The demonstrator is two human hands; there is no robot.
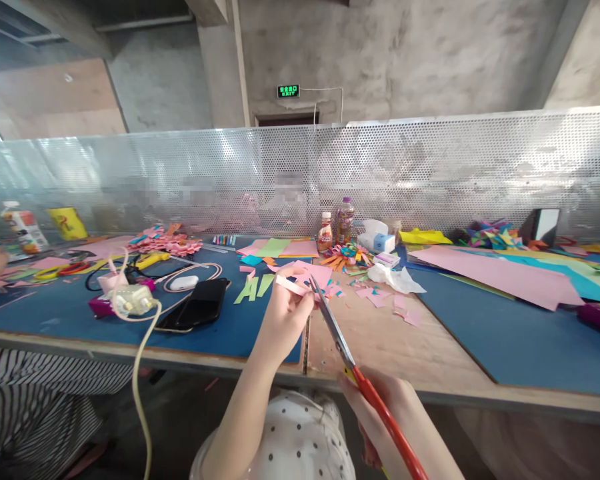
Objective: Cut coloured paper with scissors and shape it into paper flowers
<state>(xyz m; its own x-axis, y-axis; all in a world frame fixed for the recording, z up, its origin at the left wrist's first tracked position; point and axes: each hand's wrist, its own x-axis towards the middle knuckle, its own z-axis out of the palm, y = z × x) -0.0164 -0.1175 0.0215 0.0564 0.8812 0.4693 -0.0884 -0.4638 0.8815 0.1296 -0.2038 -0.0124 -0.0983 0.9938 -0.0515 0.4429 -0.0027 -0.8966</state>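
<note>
Your left hand (pixel 283 313) pinches a narrow pink paper strip (pixel 291 285) just above the front edge of the worktop (pixel 380 340), fingers closed on its near end. Your right hand (pixel 380 410) is wrapped around the red handles of the scissors (pixel 347 353), and the slim metal blades point up and away, their tips meeting the strip right beside your left fingers.

Judging by the litter, the cutting looks well under way: small pink and teal scraps (pixel 380 297) lie scattered on the bare wood beyond the blades, and flat green cut shapes (pixel 253 288) rest on the blue mat (pixel 70 313). Plenty seems left, since a large pink sheet (pixel 500 273) lies whole to your right and a stack of coloured sheets (pixel 280 248) sits farther back.

The paper is thin, matte and floppy. A glossy black phone (pixel 200 303) and a white cable (pixel 140 373) lie on the mat to your left, with 2 plastic bottles (pixel 336 230) near the perforated metal screen (pixel 430 173).
</note>
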